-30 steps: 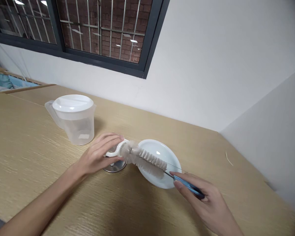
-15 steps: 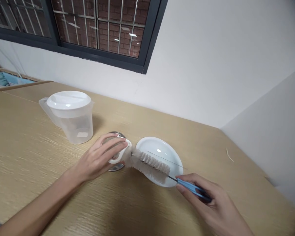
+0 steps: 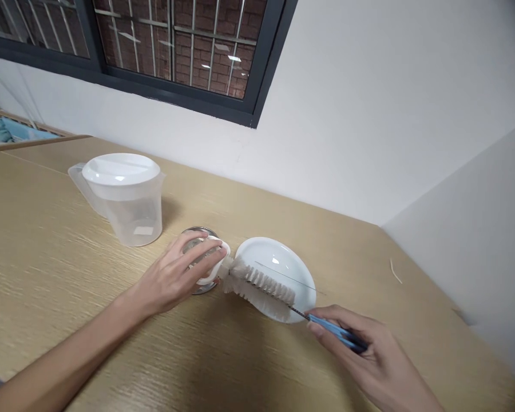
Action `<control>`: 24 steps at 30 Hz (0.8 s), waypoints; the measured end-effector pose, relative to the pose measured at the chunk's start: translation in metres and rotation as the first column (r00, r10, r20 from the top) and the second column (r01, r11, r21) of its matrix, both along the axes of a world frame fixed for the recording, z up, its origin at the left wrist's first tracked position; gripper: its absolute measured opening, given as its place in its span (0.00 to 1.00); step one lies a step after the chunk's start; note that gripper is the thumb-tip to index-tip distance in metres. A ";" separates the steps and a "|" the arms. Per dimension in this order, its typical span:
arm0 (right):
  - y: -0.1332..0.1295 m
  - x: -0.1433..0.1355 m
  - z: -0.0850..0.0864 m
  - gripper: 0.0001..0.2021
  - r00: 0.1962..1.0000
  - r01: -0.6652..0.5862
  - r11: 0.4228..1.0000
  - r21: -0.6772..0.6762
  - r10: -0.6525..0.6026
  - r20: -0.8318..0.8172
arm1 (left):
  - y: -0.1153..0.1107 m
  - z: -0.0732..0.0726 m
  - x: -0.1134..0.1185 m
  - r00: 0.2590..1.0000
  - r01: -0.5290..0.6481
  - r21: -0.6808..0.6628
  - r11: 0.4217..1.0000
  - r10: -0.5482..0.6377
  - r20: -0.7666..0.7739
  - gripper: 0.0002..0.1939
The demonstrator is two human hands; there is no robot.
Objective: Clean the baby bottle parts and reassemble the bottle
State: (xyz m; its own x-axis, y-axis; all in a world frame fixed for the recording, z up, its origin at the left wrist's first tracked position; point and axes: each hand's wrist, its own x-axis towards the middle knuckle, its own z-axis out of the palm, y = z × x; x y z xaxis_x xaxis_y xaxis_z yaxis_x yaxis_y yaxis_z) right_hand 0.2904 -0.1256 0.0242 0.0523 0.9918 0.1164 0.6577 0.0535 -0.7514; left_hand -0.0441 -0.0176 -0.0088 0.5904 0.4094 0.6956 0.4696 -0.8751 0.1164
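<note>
My left hand (image 3: 178, 272) is closed around a small clear container with a white rim (image 3: 214, 269), held tilted with its mouth to the right. Much of that container is hidden by my fingers. Under it, a round shiny metal dish (image 3: 206, 289) shows in part. My right hand (image 3: 360, 343) grips the blue handle of a bottle brush (image 3: 266, 289). The brush's white bristles reach left to the container's mouth; how far the tip goes in I cannot tell. Beneath the bristles lies a white oval dish (image 3: 294, 263), with a thin dark line crossing above it.
A translucent pitcher with a white lid (image 3: 129, 194) stands on the wooden table (image 3: 189, 355), left of my hands. A thin pale strip (image 3: 395, 271) lies at the right. The white wall and a barred window (image 3: 175, 51) are behind.
The container in my left hand has tilted a little, and the brush has stayed at its mouth. The whole view has shifted slightly.
</note>
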 end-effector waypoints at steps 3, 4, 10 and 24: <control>0.002 0.005 -0.001 0.16 0.997 -0.078 0.995 -0.062 0.078 0.004 | 0.000 0.001 0.001 1.000 -0.013 -0.029 1.000 0.012 -0.015 0.28; 0.002 0.006 -0.002 0.15 0.996 -0.089 0.994 -0.071 0.088 -0.006 | 0.000 0.001 0.001 1.000 -0.019 -0.047 0.999 0.018 -0.018 0.27; 0.003 -0.003 -0.002 0.16 0.995 -0.039 0.999 0.001 0.039 -0.093 | 0.001 0.002 0.002 0.998 0.033 -0.173 0.984 -0.023 0.061 0.25; 0.015 0.002 -0.001 0.27 0.967 -0.251 0.959 -0.130 0.244 -0.067 | -0.002 0.001 0.010 0.992 -0.012 0.216 0.976 0.039 -0.120 0.21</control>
State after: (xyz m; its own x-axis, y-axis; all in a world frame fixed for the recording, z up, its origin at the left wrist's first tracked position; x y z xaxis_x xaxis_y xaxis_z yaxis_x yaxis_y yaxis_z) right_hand 0.2927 -0.1106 0.0229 -0.1946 0.9807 -0.0172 0.5986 0.1048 -0.7941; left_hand -0.0339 -0.0193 -0.0077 0.6679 0.2750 0.6916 0.4914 -0.8608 -0.1323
